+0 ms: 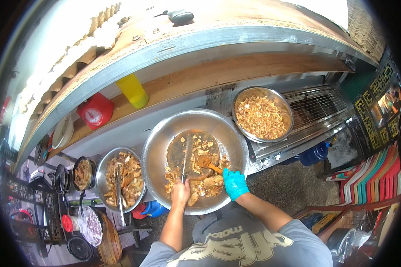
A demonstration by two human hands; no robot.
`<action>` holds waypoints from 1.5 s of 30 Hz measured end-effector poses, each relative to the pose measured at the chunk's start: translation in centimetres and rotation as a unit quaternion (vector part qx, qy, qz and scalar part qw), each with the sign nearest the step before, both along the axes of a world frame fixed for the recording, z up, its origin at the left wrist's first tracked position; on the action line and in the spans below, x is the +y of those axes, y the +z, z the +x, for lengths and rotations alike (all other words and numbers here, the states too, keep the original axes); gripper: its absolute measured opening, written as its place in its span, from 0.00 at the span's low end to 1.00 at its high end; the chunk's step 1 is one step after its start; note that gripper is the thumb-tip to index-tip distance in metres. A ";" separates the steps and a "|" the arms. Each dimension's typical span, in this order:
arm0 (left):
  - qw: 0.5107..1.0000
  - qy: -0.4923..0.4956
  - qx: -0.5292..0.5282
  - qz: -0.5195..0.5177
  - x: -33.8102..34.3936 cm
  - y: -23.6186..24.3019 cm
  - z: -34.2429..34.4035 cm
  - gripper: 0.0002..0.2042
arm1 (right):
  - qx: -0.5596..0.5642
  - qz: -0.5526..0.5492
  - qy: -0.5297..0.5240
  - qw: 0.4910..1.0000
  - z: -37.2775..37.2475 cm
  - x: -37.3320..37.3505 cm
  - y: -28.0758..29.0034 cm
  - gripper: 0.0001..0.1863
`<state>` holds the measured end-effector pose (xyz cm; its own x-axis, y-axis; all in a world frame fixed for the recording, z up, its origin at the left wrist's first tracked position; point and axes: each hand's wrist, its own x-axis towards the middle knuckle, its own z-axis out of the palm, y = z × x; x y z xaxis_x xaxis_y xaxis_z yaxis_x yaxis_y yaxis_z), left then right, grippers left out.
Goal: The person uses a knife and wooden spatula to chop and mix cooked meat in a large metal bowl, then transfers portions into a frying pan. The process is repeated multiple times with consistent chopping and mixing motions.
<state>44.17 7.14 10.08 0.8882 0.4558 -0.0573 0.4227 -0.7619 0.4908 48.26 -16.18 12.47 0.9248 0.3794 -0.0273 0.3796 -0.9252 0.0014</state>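
Note:
A large metal basin sits in front of me, with chopped browned meat around a dark round surface, probably a chopping board. My bare left hand is closed round the handle of a knife, its long narrow blade pointing away over the board. In a turquoise glove, my right hand is closed at the basin's right side. It grips the narrow end of an orange-brown piece that looks like a chicken leg. The piece lies right of the blade, apart from it.
Right of the basin, a metal bowl of small chopped pieces stands beside a grill rack. Left, another bowl holds larger meat pieces and tongs. A wooden shelf crosses behind, carrying a red scale and yellow cup.

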 end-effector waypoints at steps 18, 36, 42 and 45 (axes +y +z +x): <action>0.997 0.028 0.009 -0.068 -1.4 0.8 -0.7 0.20 | 0.077 0.006 0.003 0.997 -0.4 -1.7 0.5 0.27; 0.996 0.053 -0.012 -0.069 -2.1 2.2 0.1 0.17 | 0.118 0.049 -0.005 0.992 0.3 -3.1 0.8 0.29; 0.996 -0.038 0.073 -0.023 -2.7 1.5 0.1 0.18 | 0.083 0.047 0.003 0.995 0.5 -2.7 -0.4 0.20; 0.998 0.043 -0.006 -0.042 -2.8 1.4 0.1 0.18 | 0.024 0.043 0.007 0.999 0.5 -2.6 -1.0 0.10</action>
